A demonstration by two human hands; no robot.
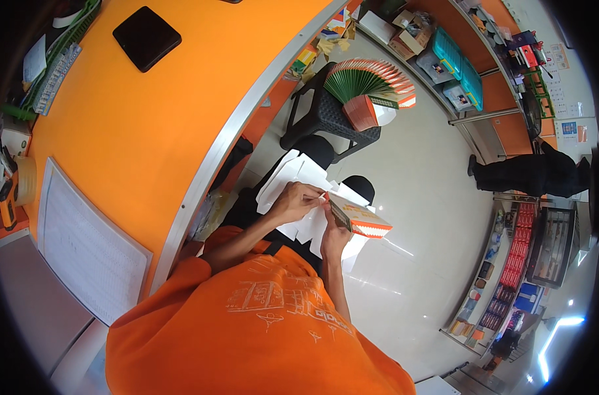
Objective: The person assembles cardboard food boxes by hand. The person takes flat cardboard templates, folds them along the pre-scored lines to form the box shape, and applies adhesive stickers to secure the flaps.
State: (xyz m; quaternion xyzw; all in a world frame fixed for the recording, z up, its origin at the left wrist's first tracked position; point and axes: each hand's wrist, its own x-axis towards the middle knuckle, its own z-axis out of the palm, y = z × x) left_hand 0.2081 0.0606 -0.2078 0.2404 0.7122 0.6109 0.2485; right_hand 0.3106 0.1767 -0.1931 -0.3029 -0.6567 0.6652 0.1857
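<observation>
Above my lap I hold a small orange and white carton [358, 214] with a dark green side and a scalloped white edge. My right hand [335, 236] is wrapped round its near end from below. The fingers of my left hand [299, 201] pinch together at the carton's end flap, next to my right thumb. Across my knees lie white unfolded card blanks [289, 174], partly hidden under both hands and the carton. On a black stool [309, 108] just beyond my knees, similar green and orange cartons [358, 82] stand spread like a fan.
To my left runs an orange tabletop [200, 79] with a metal edge, bearing a black tablet-like device [146, 39] and a printed sheet [95, 243]. Teal-lidded bins [457, 72] sit on a shelf at the far right. A person in dark clothes [530, 174] stands to the right.
</observation>
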